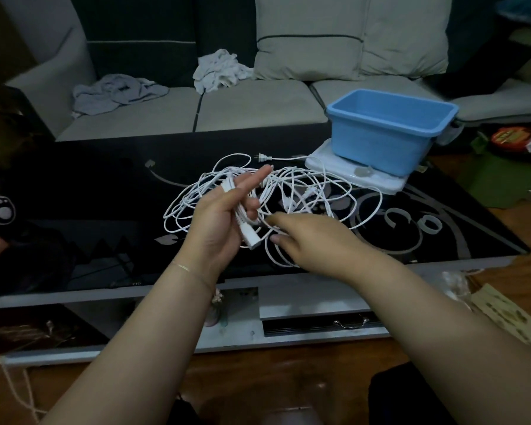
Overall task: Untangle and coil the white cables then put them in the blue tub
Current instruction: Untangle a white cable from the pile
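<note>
Head view shows us early in the job: the white cables [276, 194] lie in one loose tangle at the middle of the black table [105, 191], and the blue tub [390, 124] stands at about two o'clock from them, on a white slab [377, 179], with nothing visible inside. Our left hand [224, 219] has its grip closed on a white connector end [249, 237], cable running up between the fingers, forefinger pointing out. Our right hand [313, 240] reaches into the loops at four o'clock of the pile; we cannot tell whether its grip has a strand or only touches.

We judge the main risk is pulling the held end while loops cross, which would cinch a knot. A plug [262, 157] at twelve o'clock could snag, and dragging may nudge the tub.
</note>
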